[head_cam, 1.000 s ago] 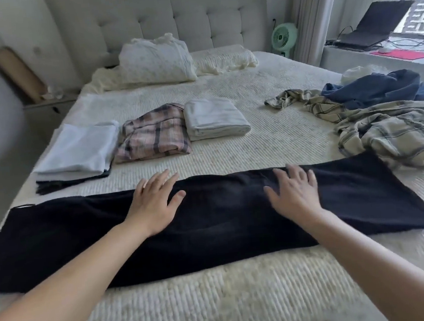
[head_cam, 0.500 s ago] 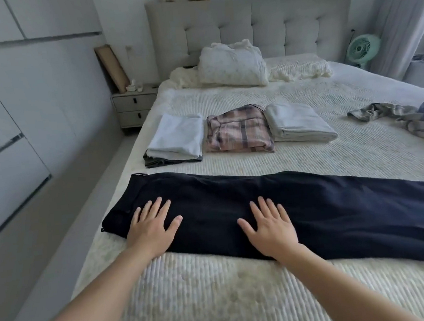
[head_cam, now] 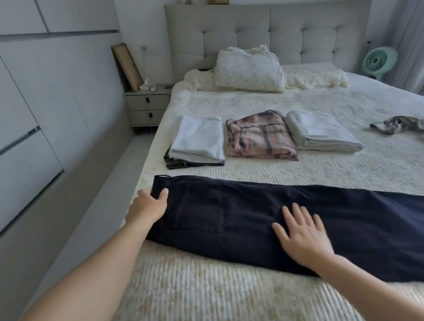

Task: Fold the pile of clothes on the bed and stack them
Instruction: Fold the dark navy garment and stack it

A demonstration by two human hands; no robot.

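Trousers, dark and folded lengthwise, lie flat across the bed. The left hand pinches their waistband end, thumb on top; the right hand rests spread and flat on the cloth mid-length.

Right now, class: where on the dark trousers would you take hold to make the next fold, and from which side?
Probably the waistband end of the dark trousers, from the bed's left edge. That short edge lies flat and exposed; the left hand grips it while the right hand rests flat.
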